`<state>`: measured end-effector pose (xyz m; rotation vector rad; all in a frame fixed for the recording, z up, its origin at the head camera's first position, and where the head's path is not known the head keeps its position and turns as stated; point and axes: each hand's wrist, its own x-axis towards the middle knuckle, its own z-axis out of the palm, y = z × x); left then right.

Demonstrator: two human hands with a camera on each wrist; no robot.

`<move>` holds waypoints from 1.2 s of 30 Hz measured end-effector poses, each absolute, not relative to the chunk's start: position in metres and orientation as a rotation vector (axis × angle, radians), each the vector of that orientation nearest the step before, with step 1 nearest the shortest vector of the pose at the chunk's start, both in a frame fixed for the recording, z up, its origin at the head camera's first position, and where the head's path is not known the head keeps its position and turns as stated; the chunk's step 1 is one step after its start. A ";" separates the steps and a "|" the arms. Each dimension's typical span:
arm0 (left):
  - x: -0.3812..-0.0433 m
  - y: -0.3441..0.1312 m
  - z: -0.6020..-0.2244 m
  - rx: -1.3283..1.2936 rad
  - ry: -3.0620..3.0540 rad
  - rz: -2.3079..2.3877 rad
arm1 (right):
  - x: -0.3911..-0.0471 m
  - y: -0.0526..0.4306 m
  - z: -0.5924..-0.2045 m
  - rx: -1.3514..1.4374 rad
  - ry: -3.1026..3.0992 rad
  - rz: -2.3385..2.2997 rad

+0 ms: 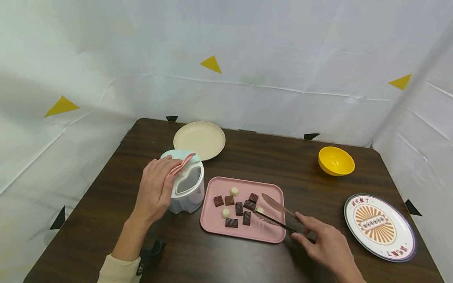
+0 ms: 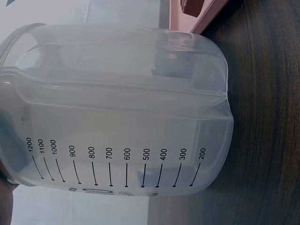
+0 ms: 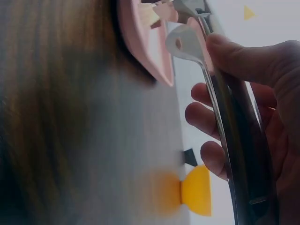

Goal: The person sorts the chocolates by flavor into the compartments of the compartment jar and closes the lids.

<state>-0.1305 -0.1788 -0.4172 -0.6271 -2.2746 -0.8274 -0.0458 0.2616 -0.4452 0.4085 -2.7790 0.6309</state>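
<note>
My left hand is on top of a clear plastic storage container, pinching a raised pink flap of its lid. Measuring marks run along the container's side in the left wrist view, and little shows inside. My right hand grips metal serving tongs, their arms spread apart. The tong tips hang over the right part of a pink tray. Several dark chocolates and a few cream-white pieces lie on it. One tip is close to a dark chocolate; contact is unclear.
A cream plate lies behind the container. To the right are a yellow bowl and a white patterned plate. White sheeting surrounds the dark wooden table. A black object is by my left forearm.
</note>
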 end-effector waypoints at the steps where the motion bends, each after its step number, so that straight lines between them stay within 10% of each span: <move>1: -0.130 -0.179 -0.417 -0.626 -2.274 -0.827 | -0.046 0.261 -0.446 0.412 -2.786 0.624; 36: -0.129 -0.179 -0.418 -0.606 -2.277 -0.842 | -0.049 0.260 -0.448 0.450 -2.701 0.576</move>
